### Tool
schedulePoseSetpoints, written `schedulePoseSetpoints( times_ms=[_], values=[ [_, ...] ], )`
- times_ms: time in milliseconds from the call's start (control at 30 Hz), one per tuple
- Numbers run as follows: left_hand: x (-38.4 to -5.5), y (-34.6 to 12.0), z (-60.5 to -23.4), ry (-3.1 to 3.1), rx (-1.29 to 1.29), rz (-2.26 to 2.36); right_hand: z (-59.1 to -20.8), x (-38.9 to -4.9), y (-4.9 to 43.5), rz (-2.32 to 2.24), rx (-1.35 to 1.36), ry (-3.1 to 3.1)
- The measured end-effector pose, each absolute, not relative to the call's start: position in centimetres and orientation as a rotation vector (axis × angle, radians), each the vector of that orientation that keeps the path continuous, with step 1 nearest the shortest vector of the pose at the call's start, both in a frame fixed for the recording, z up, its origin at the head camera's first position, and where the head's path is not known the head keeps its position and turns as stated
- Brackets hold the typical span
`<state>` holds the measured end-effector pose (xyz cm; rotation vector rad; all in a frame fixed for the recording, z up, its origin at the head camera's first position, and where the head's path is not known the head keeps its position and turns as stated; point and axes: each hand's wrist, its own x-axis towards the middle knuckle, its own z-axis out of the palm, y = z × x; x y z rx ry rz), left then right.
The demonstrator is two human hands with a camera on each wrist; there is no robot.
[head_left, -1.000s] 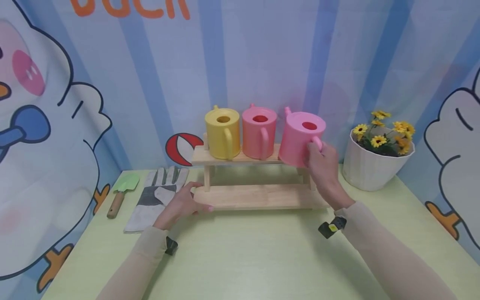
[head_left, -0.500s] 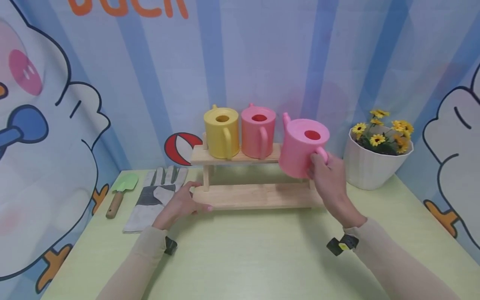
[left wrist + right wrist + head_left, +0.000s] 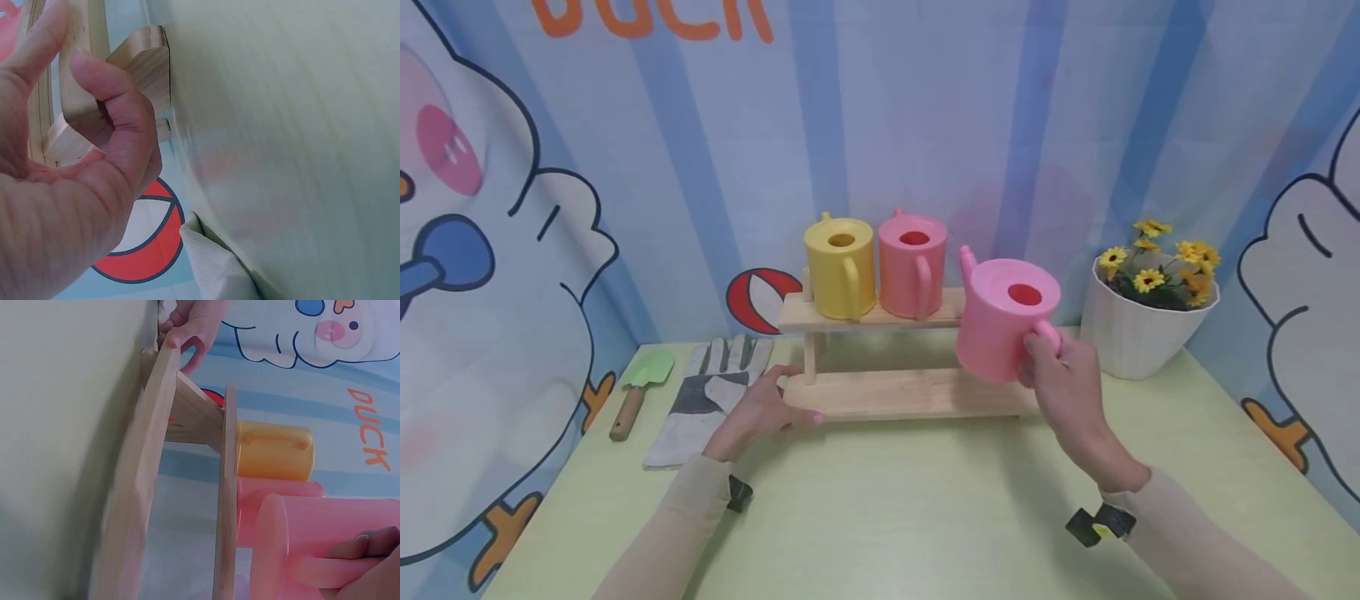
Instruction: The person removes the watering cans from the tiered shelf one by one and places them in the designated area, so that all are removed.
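My right hand [image 3: 1067, 392] grips the handle of a pink watering can [image 3: 988, 325], its spout pointing away from me. The can is in front of the right end of a two-tier wooden plant stand [image 3: 910, 394], level with the gap between its tiers in the head view. My left hand [image 3: 760, 412] holds the left end of the lower shelf, thumb and fingers curled round the board [image 3: 84, 81] in the left wrist view. On the upper tier stand a yellow watering can [image 3: 826, 283] and a deeper pink watering can [image 3: 897, 279], handles toward me.
At the left lie a grey-and-white work glove [image 3: 688, 425] and a small trowel [image 3: 632, 404] with a green blade. A white pot [image 3: 1131, 333] of yellow flowers [image 3: 1148, 280] stands at the back right. Behind the table [image 3: 880, 517] hangs a printed blue backdrop [image 3: 925, 108].
The pink watering can has come off the upper tier, moving toward me and lower, and tilts more. My left hand stays on the lower shelf.
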<state>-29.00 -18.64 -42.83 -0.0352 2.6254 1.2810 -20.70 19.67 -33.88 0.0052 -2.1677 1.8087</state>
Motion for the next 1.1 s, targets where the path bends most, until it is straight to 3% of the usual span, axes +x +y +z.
schedulePoseSetpoints(
  times_ms=[1100],
  values=[
    [-29.2, -18.7, -42.9, 2.615, -0.022, 1.26, -37.5, -15.0, 19.6, 1.802, -0.1, -2.284]
  ],
)
